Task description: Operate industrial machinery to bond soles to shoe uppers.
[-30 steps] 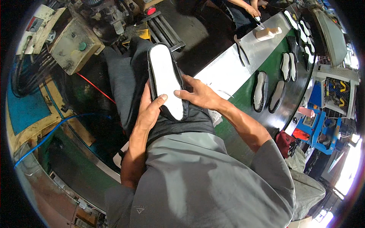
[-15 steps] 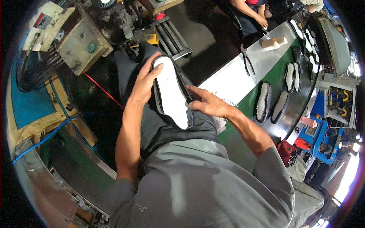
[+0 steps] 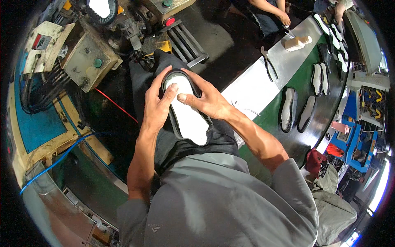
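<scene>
Over my lap a black shoe upper (image 3: 176,123) lies bottom up, its white insole (image 3: 192,123) facing me. My left hand (image 3: 157,107) grips the left side of its far end, with the thumb pressing on the white face. On the opposite side, my right hand (image 3: 210,101) holds the same end, fingers round the black edge and thumb on the insole beside the other thumb. The near end points toward my shirt, held by neither hand. The underside is hidden.
To the right, a green bench with a metal strip (image 3: 247,88) carries pincers (image 3: 268,64), a pale bottle (image 3: 297,43) and several shoe uppers (image 3: 289,109). A person's hand (image 3: 284,18) works beyond it. Machinery with a control box (image 3: 88,61) stands at left; a blue hose (image 3: 55,162) runs below.
My right hand has moved from the near right side of the shoe upper to its far end, placing its thumb on the insole. The shoe upper has shifted slightly toward me.
</scene>
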A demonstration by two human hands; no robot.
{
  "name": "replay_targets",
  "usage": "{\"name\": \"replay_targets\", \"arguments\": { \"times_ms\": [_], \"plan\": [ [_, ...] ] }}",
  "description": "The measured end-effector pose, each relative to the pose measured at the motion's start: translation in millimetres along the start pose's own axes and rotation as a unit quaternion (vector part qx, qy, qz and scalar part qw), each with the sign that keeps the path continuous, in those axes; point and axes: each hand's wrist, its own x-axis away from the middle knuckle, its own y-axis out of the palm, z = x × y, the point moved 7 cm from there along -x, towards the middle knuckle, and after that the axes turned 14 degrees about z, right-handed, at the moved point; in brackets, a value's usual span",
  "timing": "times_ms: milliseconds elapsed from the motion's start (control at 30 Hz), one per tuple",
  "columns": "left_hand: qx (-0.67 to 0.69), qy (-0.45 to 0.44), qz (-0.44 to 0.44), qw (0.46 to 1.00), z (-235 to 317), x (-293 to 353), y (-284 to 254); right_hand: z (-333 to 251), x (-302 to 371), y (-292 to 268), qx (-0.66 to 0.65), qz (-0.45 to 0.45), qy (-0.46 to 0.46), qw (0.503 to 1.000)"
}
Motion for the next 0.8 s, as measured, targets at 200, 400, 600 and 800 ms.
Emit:
{"name": "replay_targets", "arguments": {
  "times_ms": [200, 400, 600, 800],
  "plan": [
    [-0.071, 0.074, 0.063, 0.993, 3, 12, -9, -6, 6, 6, 0.008, 0.001, 0.029, 1.0],
    [-0.127, 0.14, 0.106, 0.976, 14, 20, -12, -12, 9, 9, 0.023, 0.043, -0.04, 0.998],
    [-0.135, 0.183, 0.132, 0.965, 17, 26, -11, -15, 14, 12, 0.005, 0.067, -0.047, 0.997],
    [-0.16, 0.172, 0.082, 0.969, 23, 11, -15, -12, 13, 16, 0.024, 0.114, -0.091, 0.989]
  ]
}}
